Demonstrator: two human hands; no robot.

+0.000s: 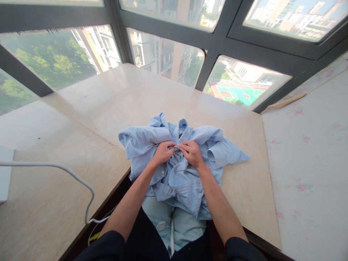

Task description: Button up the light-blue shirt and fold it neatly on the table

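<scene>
A light blue collared shirt (190,181) lies rumpled on the stone sill in front of me, its lower part hanging over the edge toward my lap. Its collar (184,127) stands up just beyond my fingers, and a white button shows on the front lower left. My left hand (164,152) pinches a bunched bit of the shirt front below the collar. Close against it, my right hand (191,152) pinches the same spot from the other side. The fingertips nearly meet, and whatever small part lies between them is too covered to make out.
The pale sill (108,98) runs back to dark window frames (174,21). On the left a white cable (67,170) crosses the surface beside a white object (5,174) at the picture's edge. A flower-patterned wall (307,163) bounds the right side.
</scene>
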